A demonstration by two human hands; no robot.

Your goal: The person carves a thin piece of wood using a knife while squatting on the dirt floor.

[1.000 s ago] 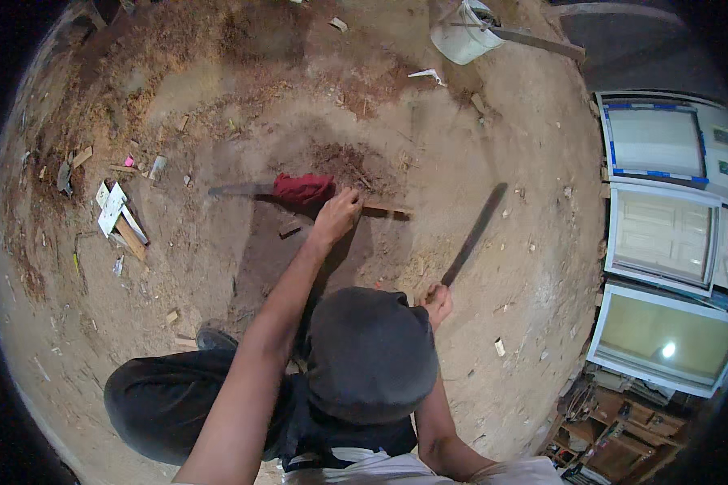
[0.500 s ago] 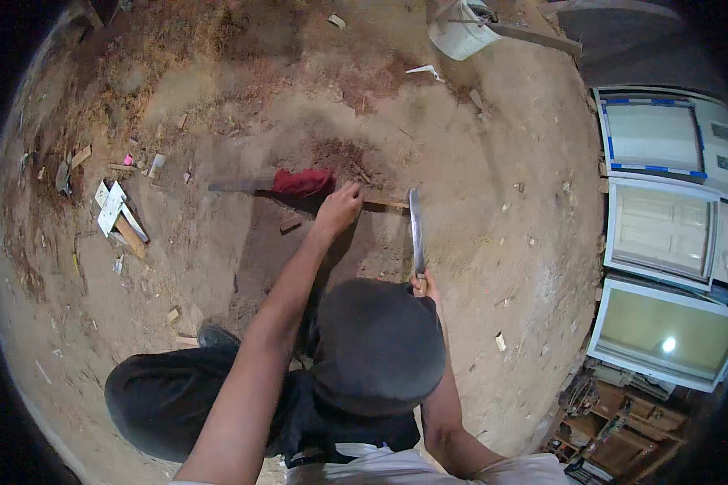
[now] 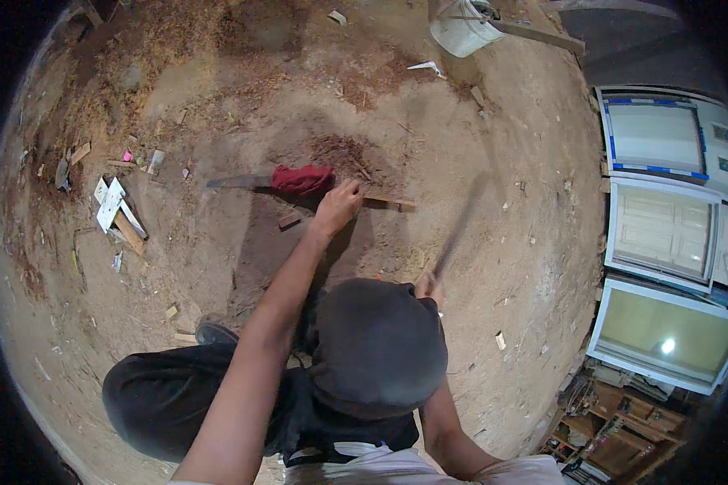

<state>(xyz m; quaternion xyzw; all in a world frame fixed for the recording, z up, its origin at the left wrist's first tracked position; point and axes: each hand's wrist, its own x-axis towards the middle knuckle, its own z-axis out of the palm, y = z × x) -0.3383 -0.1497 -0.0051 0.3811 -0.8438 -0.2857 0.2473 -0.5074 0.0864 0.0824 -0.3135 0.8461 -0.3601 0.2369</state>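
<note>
Machete (image 3: pixel 459 226), blurred along its blade, slants up and to the right from the person's right hand (image 3: pixel 430 287), whose fingers are wrapped about its handle. The left hand (image 3: pixel 340 206) is well apart from the right, curled down on a narrow wooden strip (image 3: pixel 390 203) that sticks out beyond the fingers toward the right, above the dirt floor (image 3: pixel 477 380). Just left of that hand sits a bunched dark red cloth (image 3: pixel 301 179), with a flat grey length (image 3: pixel 236 183) reaching out from its far side; whether this joins the strip under the cloth I cannot tell. A short wood block (image 3: pixel 289 220) lies near, below the cloth. Farther left, white board scraps (image 3: pixel 112 206) overlap in a pile. A white bucket (image 3: pixel 463 34) stands at the top, and 3 white-framed panels (image 3: pixel 662 331) line the right side, 1 edged with blue tape (image 3: pixel 657 170).
</note>
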